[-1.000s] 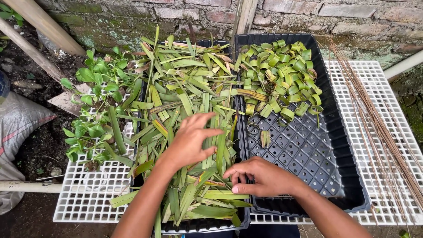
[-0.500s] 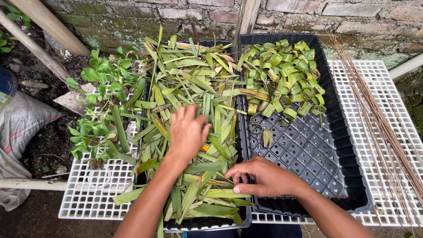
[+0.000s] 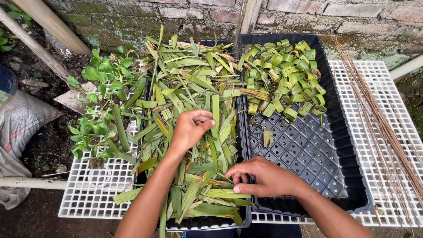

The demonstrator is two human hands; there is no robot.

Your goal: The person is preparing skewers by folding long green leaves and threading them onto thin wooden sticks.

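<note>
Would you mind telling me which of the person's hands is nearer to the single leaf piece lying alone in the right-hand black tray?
The right hand. It rests on the tray's near edge, just below the lone leaf piece. The left hand is over the long leaves in the other tray, farther off.

Left tray (image 3: 194, 224) mostly buried under leaf strips (image 3: 194, 101).

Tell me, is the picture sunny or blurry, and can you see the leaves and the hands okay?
Head view: soft, even daylight, no hard shadows or glare. The leaf strips look sharp, and so do the curled leaf rings in the black tray. The left hand and right hand show hardly any blur. The white grid table bends a little near the edges, as through a wide lens.
</note>
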